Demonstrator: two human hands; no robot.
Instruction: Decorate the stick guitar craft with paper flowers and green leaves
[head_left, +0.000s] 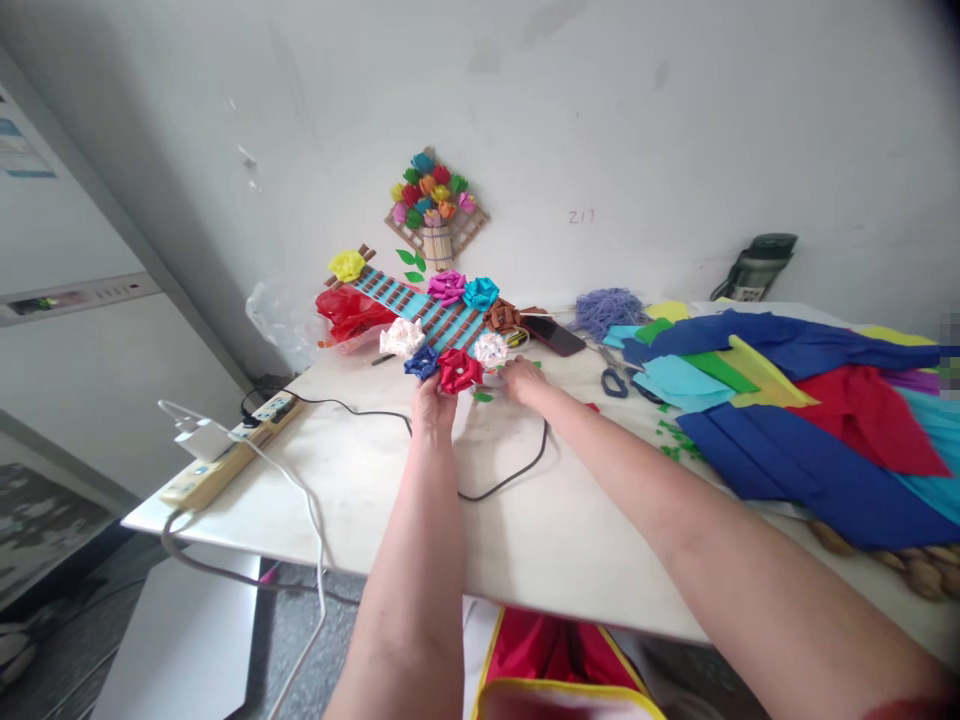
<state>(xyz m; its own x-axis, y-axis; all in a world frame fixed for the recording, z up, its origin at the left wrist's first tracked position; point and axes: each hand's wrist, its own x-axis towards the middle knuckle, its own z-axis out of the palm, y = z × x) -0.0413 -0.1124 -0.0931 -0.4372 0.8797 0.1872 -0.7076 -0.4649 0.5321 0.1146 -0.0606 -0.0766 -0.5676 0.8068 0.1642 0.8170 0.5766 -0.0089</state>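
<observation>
A lattice panel (pixel 401 300) of brown strips over light blue leans toward the wall, trimmed with crumpled-paper flowers. My left hand (pixel 435 405) is closed at its lower edge, just below a dark blue flower (pixel 421 362) and a red flower (pixel 460 371); the fingertips are partly hidden behind them. Beside a white speckled flower (pixel 491 348), my right hand (pixel 523 380) is low over the table with its fingers drawn together. What they hold, if anything, cannot be made out. A green paper leaf (pixel 483 397) lies between the hands.
A black cord (pixel 510 487) loops across the table (pixel 360 500) from the power strip (pixel 217 465). Scissors (pixel 613 381), a phone (pixel 553 334) and coloured paper sheets (pixel 817 440) lie rightward. A dark bottle (pixel 761 268) stands by the wall. A paper-flower basket (pixel 437 240) is behind.
</observation>
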